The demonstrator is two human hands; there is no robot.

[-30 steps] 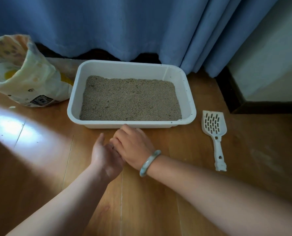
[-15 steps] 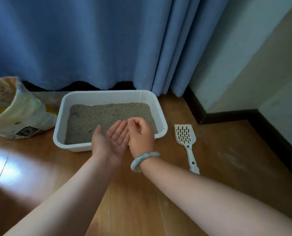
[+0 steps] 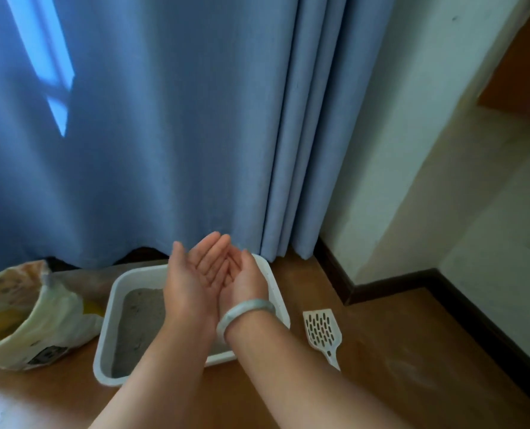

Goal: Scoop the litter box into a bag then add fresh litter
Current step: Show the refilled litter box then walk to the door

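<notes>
Raised left hand (image 3: 195, 289) and right hand (image 3: 245, 278) to mid-frame over box (image 3: 110, 317), palms up, fingers straight, holding nothing. Left scoop (image 3: 322, 331) untouched, lower right; probably no scooping yet.

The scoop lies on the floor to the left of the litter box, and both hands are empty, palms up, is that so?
No: the head view shows the scoop on the floor to the right of the litter box. The left hand and right hand are empty, palms up.
</notes>
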